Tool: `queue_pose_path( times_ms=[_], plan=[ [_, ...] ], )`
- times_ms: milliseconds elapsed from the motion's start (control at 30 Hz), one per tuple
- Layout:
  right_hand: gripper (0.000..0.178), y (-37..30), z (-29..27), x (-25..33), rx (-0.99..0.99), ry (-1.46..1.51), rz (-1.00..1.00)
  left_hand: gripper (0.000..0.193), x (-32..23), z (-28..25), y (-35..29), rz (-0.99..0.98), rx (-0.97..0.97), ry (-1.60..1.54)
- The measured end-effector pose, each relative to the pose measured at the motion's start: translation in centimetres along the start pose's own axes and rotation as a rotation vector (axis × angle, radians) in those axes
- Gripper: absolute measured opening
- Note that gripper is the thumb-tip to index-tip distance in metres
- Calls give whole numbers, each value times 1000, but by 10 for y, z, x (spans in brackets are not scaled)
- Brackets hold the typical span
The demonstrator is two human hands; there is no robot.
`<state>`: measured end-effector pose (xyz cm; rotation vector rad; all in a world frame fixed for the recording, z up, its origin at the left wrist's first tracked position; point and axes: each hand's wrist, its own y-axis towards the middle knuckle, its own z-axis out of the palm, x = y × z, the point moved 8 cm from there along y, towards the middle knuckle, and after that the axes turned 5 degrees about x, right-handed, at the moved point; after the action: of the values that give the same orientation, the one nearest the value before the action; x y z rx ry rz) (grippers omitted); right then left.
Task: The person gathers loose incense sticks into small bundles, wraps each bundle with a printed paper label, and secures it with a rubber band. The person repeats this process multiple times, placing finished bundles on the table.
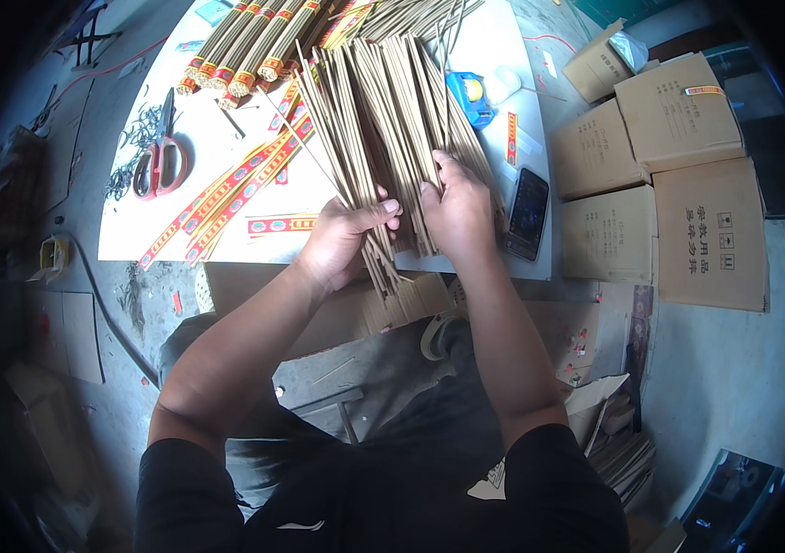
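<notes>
Near the front edge of a white table point(217, 180), my left hand point(351, 235) is closed around a bunch of thin brown sticks point(342, 129), thumb across them. Their lower ends poke out below the fist, past the table edge. To its right, a larger loose spread of similar sticks point(411, 120) lies fanned on the table. My right hand point(459, 207) grips sticks at the right side of this spread, thumb and forefinger pressed on them. How many sticks it holds is hidden. One stray stick slants out to the left of the bunch.
Banded stick bundles point(268, 41) lie at the far left, with red-handled scissors point(162, 161) and red-and-yellow paper strips point(227, 198) nearer. A blue tape dispenser point(472, 100) and a phone point(528, 214) are at right. Cardboard boxes point(710, 230) stand beyond the table.
</notes>
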<state>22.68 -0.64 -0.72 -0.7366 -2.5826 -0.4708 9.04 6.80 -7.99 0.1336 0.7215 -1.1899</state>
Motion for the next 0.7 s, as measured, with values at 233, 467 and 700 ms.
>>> queue_pose_path(
  times_ms=[233, 467, 700],
  plan=[
    [34, -3, -5, 7, -2, -138, 40, 25, -1, -2, -1, -6, -5, -20],
    [30, -1, -1, -1, 17, -186, 98, 25, -1, -2, -1, -9, -6, -11],
    [26, -4, -7, 7, 21, -194, 70, 25, -1, 0, -1, -18, -3, -20]
  ],
)
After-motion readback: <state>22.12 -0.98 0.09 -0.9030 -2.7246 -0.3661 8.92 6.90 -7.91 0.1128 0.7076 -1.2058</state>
